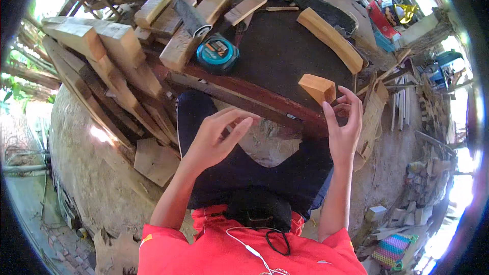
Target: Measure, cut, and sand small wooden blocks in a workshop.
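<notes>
Right hand (342,122) raised with fingers spread and loosely curled, gripping nothing, fingertips just beside a small wedge-shaped block of pale orange wood (318,87) that sat at the near edge of the dark, worn workbench top (275,56). Left hand (216,135) open too, fingers fanned and slightly bent, empty, hovering over the lap well apart from the block. Farther back on the bench, lay a long, curved, smooth-cut piece of light wood (331,39), a round teal and black tape measure (217,53), and a flat steel blade (182,6) across rough-sawn planks (191,25). Leftward, stacked a heap of coarse timber offcuts (107,66).
</notes>
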`<state>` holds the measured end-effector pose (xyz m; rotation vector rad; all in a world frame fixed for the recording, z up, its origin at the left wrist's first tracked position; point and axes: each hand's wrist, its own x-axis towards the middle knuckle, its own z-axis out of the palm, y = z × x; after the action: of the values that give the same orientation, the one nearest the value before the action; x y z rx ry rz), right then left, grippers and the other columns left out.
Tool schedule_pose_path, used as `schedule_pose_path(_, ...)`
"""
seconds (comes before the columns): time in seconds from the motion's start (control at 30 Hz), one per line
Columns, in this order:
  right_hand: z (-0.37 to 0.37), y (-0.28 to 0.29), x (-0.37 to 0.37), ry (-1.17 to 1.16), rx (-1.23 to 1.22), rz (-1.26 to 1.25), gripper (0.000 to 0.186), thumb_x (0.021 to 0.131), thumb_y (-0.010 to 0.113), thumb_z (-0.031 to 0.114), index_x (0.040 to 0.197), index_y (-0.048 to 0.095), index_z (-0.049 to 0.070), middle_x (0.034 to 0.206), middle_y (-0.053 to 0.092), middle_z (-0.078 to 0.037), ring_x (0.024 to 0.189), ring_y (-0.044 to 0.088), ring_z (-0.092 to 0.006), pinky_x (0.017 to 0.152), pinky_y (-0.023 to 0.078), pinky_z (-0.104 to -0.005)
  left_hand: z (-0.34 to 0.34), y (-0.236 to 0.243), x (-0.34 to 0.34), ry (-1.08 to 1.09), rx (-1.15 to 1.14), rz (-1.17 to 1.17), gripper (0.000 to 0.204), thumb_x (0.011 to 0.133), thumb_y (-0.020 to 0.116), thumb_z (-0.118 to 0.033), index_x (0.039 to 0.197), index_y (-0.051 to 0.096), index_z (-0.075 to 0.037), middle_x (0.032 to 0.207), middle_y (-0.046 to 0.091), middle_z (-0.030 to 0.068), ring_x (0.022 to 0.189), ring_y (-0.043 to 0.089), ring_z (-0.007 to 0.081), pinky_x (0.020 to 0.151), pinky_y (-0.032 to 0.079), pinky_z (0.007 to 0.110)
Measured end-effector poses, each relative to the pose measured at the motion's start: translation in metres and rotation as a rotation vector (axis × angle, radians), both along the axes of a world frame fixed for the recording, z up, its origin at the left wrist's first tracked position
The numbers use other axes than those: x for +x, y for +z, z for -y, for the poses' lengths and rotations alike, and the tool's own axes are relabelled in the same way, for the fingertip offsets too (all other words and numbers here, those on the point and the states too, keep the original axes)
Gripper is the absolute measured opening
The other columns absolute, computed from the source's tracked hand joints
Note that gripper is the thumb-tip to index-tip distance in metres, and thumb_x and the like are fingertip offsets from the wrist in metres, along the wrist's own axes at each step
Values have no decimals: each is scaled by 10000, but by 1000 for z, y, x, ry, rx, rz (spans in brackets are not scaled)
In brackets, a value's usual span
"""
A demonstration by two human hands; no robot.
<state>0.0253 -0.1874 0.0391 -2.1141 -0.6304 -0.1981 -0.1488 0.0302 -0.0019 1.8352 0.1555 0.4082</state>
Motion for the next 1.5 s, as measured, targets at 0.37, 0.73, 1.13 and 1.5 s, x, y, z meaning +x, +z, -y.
schedule_pose_path(0.37,-16,10,12,32,-27,-3,399,879,730,157,1238,581,68,973,659,-64,893,621,-175,872,494,-327,8,-4,25,-54,30,56,148,971,592,-79,1028,701,4,920,708,108,863,687,202,780,525,305)
schedule_pose_path(0.73,-16,9,29,119,-158,61,328,909,664,77,1231,599,71,1125,647,-143,1021,658,-312,912,501,-379,0,37,147,-73,371,463,96,911,629,-83,995,654,-43,879,665,104,802,639,296,712,508,394)
schedule_pose_path(1.13,31,4,165,-236,-214,129,393,955,568,75,1346,551,103,1295,617,-142,1109,628,-259,975,483,-362,-3,13,186,65,547,384,196,945,627,-188,1074,656,-42,1020,660,142,995,612,346,907,475,434)
schedule_pose_path(1.5,52,-18,218,-61,-473,341,427,871,629,15,1290,587,86,1279,603,-177,1101,623,-353,946,484,-380,-1,13,188,46,566,386,115,954,584,-96,919,531,0,878,583,163,881,581,376,793,474,436)
